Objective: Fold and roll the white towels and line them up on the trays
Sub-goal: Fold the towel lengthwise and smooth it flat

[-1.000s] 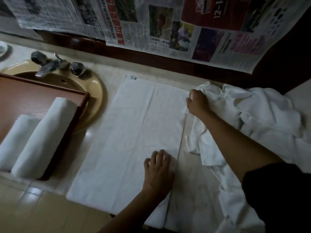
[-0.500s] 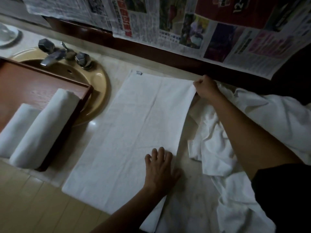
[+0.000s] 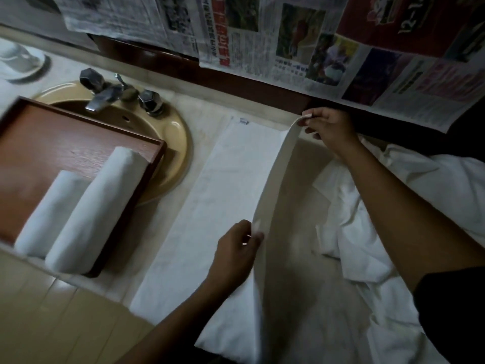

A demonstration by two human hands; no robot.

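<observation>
Logged left hand [image 3: 236, 249] nearest the camera, thumb and curled fingers pinching the raised long edge of the flat towel [image 3: 228, 179] partway along its length. Found that edge lifted off the counter [image 3: 162, 232] as a standing flap running from the left hand away to the right hand [image 3: 326, 128], with the rest of the towel lying flat to the left of both hands. Noted a heap of loose towels [image 3: 425, 179] to the right of the left hand, spread under the right forearm and apart from the flap. Recorded a wooden tray [image 3: 65, 143] well to the left of the left hand, set partly over the sink [image 3: 181, 143]. Saw on it a larger rolled towel [image 3: 97, 206] and a smaller rolled towel [image 3: 49, 214], side by side at its near right end. Found the right hand farther off, fingertips clamped on the far corner of the same edge, above the counter. Saw faucet [image 3: 103, 97] far to the left of the right hand, cup [image 3: 15, 57] beyond it, blurred. Noted newspaper sheets [image 3: 244, 35] on the wall just beyond the right hand.
</observation>
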